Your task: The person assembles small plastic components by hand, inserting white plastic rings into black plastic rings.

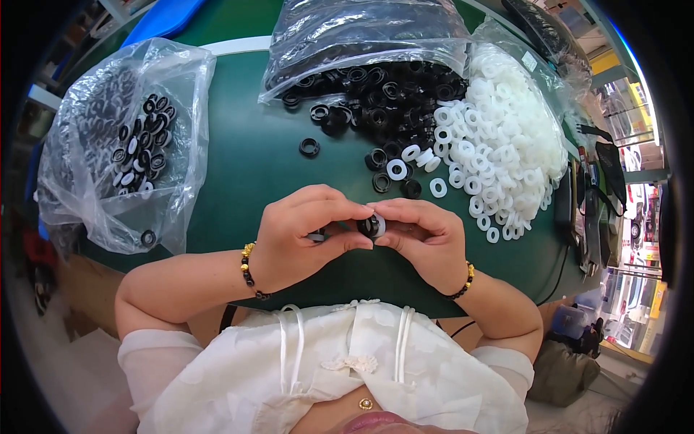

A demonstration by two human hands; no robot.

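In front of my chest, my left hand (295, 230) pinches a small black plastic ring (369, 226) between thumb and fingertips. My right hand (431, 233) meets it from the other side, its thumb and forefinger closed on a white ring (380, 226) that sits against the black one. Whether the two are fitted together I cannot tell. Another small ring (316, 236), dark and partly hidden, is tucked in the curled fingers of my left hand. Beyond my hands, loose black rings (376, 116) spill over the table next to a heap of white rings (499, 148).
A clear bag (195, 94) on the left holds black rings with white in them (144, 141). A large clear bag (369, 32) of black parts lies at the far middle. Tools (589, 210) line the right edge of the green table (246, 145). A blue tray (163, 20) stands far left.
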